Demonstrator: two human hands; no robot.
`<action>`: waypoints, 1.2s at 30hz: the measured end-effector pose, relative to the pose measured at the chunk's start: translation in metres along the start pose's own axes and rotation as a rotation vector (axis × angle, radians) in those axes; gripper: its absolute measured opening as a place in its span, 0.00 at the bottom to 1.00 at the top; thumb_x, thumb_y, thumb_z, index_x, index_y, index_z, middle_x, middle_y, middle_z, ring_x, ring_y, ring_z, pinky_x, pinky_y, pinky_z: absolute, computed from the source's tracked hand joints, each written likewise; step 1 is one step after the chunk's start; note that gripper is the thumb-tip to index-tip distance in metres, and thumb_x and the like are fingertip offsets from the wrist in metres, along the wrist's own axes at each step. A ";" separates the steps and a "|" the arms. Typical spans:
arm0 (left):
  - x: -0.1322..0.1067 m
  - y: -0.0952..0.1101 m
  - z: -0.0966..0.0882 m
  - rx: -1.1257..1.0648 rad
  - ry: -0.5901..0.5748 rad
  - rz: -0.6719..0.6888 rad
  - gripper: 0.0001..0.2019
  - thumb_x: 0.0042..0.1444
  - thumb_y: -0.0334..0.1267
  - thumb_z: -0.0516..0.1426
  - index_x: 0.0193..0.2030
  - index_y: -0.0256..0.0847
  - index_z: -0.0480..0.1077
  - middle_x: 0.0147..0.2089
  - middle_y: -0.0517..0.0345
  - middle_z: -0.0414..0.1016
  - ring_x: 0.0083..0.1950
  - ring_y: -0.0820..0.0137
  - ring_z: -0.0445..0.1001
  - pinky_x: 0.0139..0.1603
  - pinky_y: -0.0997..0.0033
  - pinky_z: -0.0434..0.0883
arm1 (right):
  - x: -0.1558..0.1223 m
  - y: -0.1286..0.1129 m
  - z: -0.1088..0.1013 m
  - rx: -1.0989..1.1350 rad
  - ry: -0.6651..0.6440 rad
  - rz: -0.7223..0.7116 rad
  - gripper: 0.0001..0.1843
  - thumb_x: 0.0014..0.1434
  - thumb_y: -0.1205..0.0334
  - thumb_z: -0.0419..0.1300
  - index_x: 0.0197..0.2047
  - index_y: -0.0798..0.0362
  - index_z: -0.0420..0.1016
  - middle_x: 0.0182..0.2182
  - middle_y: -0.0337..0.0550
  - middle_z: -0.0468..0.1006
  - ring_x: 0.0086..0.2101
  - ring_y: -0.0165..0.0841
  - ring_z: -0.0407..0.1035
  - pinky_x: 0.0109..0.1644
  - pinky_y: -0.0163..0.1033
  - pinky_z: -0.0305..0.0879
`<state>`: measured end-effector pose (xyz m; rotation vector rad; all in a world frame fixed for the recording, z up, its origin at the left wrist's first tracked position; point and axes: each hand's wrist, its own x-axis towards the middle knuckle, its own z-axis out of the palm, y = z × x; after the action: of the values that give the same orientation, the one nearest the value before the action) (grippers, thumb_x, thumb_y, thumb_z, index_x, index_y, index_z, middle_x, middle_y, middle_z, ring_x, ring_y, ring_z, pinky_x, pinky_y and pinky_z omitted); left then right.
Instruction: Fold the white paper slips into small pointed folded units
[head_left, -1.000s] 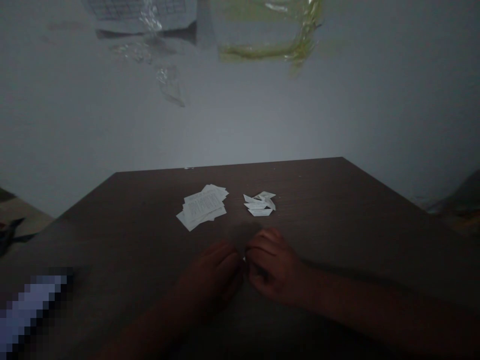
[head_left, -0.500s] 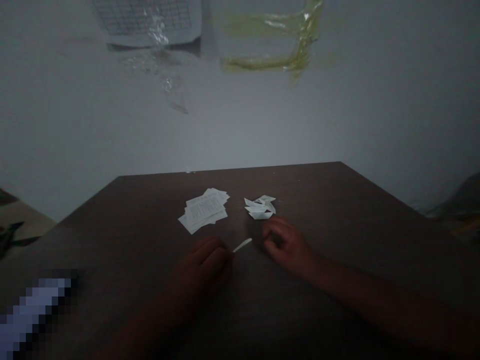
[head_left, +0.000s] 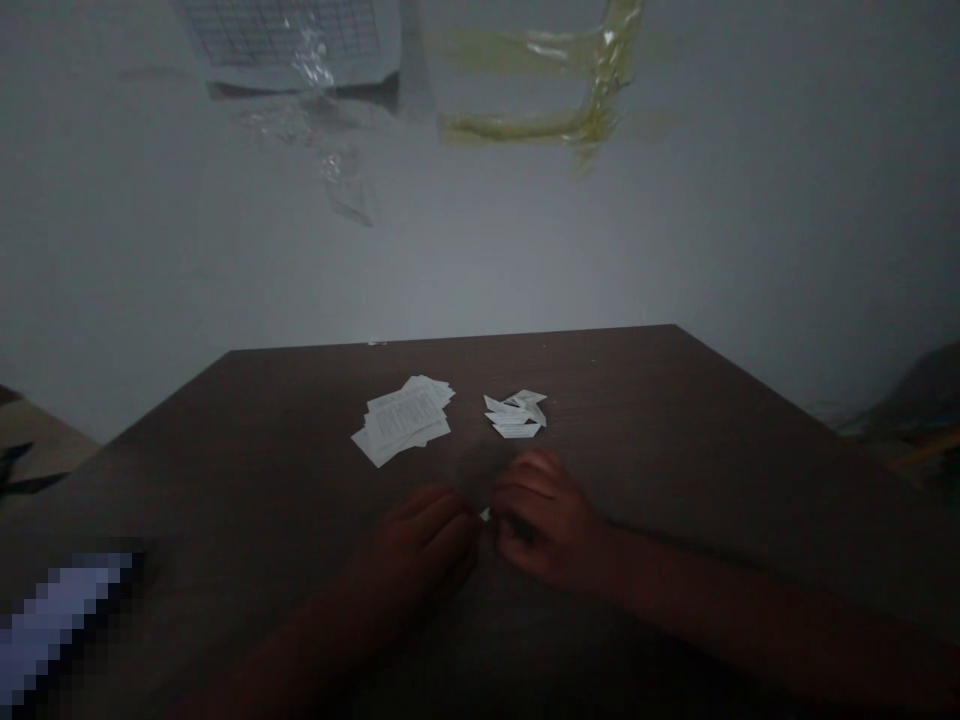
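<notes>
A: How's the grip?
B: Left hand (head_left: 424, 535) looks pinched on a paper (head_left: 485, 514); the right hand (head_left: 551, 520) is curled close, whether touching it I can't tell. The paper shows between the 2 hands, well in from the tabletop's (head_left: 615, 400) back edge.
A: Handling?
B: Light, thin, easily creased, I'd judge; best held by its ends.
A: Room?
B: Folds (head_left: 513, 431) and a pile (head_left: 405, 420) lie toward the back edge. The right edge is well apart; the front edge isn't visible.
</notes>
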<state>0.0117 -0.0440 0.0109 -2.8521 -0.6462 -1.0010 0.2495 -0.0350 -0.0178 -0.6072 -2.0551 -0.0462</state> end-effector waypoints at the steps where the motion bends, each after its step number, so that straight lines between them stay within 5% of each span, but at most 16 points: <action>1: -0.001 -0.002 -0.001 0.003 0.002 -0.009 0.12 0.76 0.24 0.52 0.42 0.42 0.72 0.37 0.57 0.78 0.36 0.65 0.75 0.36 0.68 0.75 | -0.001 0.005 -0.001 0.004 0.001 0.020 0.12 0.62 0.75 0.61 0.42 0.47 0.72 0.34 0.38 0.80 0.37 0.39 0.75 0.46 0.47 0.70; 7: -0.005 -0.016 -0.009 0.020 -0.049 -0.181 0.10 0.74 0.26 0.54 0.42 0.43 0.72 0.40 0.57 0.80 0.37 0.66 0.78 0.37 0.70 0.76 | -0.005 0.027 -0.009 -0.008 0.043 0.126 0.11 0.63 0.74 0.61 0.41 0.47 0.72 0.34 0.39 0.80 0.36 0.39 0.76 0.45 0.46 0.72; 11: -0.004 -0.017 -0.007 -0.054 -0.087 -0.151 0.09 0.74 0.27 0.54 0.43 0.42 0.72 0.41 0.56 0.80 0.39 0.66 0.79 0.38 0.71 0.77 | -0.007 0.019 -0.006 0.037 -0.034 0.092 0.18 0.66 0.67 0.65 0.58 0.50 0.75 0.51 0.50 0.86 0.51 0.45 0.79 0.56 0.53 0.78; 15: 0.000 -0.010 -0.006 -0.059 -0.142 -0.172 0.09 0.72 0.25 0.55 0.43 0.41 0.73 0.42 0.54 0.80 0.41 0.64 0.80 0.40 0.69 0.78 | -0.007 0.011 0.000 0.029 -0.152 -0.039 0.06 0.73 0.69 0.63 0.50 0.51 0.78 0.41 0.45 0.86 0.42 0.41 0.78 0.49 0.50 0.78; 22: 0.009 0.013 -0.003 0.204 -0.191 -0.148 0.11 0.61 0.22 0.61 0.38 0.44 0.76 0.40 0.53 0.81 0.41 0.55 0.78 0.42 0.56 0.76 | -0.009 -0.004 0.006 -0.164 -0.142 -0.071 0.11 0.71 0.69 0.62 0.35 0.49 0.76 0.30 0.43 0.78 0.35 0.41 0.71 0.42 0.51 0.73; 26: 0.011 0.013 -0.002 0.235 -0.187 -0.158 0.11 0.60 0.24 0.62 0.35 0.46 0.74 0.36 0.55 0.78 0.39 0.54 0.76 0.41 0.55 0.74 | -0.008 -0.009 0.004 -0.164 -0.173 -0.054 0.12 0.70 0.71 0.61 0.35 0.49 0.77 0.30 0.42 0.78 0.35 0.41 0.71 0.43 0.51 0.73; 32: 0.004 -0.015 -0.013 0.372 -0.222 -0.259 0.10 0.60 0.24 0.62 0.34 0.44 0.72 0.36 0.56 0.79 0.41 0.57 0.77 0.44 0.58 0.73 | -0.008 0.007 -0.003 -0.151 -0.113 -0.028 0.11 0.74 0.71 0.61 0.39 0.49 0.79 0.31 0.41 0.80 0.35 0.40 0.73 0.42 0.49 0.73; 36: 0.003 -0.015 -0.013 0.230 -0.187 -0.279 0.07 0.63 0.26 0.61 0.40 0.43 0.74 0.43 0.54 0.82 0.46 0.57 0.79 0.48 0.58 0.77 | -0.011 0.011 -0.004 -0.117 -0.119 -0.008 0.11 0.74 0.70 0.62 0.40 0.49 0.80 0.32 0.42 0.83 0.35 0.42 0.75 0.44 0.51 0.75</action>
<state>-0.0004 -0.0314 0.0217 -2.7198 -1.1209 -0.6362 0.2617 -0.0303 -0.0267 -0.6888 -2.1816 -0.1388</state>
